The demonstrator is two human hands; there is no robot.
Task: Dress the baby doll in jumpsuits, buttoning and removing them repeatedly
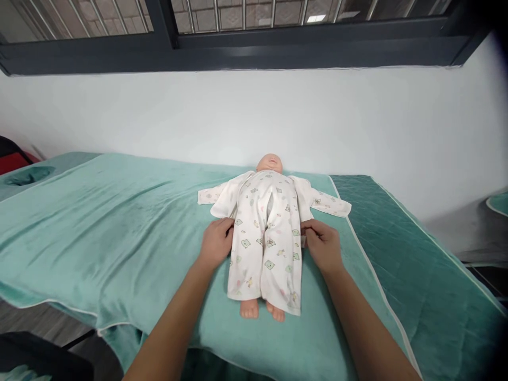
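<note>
A baby doll point(270, 162) lies on its back on the green cover, head toward the wall. Its arms are inside the sleeves of a white printed top point(328, 203), spread to both sides. White printed baby pants point(246, 248) lie over its belly and legs, and its bare feet point(249, 308) show below the hems. My left hand point(216, 242) is closed at the left edge of the pants, its fingertips partly hidden. On the opposite side, my right hand point(323, 244) pinches the right edge of the pants at about the same height.
A light green velvety blanket point(119, 222) covers the bed, with a darker green quilted cover point(428, 286) to the right. Behind stands a white wall point(222, 116) under a dark window frame point(309, 53). A black object point(43, 354) is at lower left.
</note>
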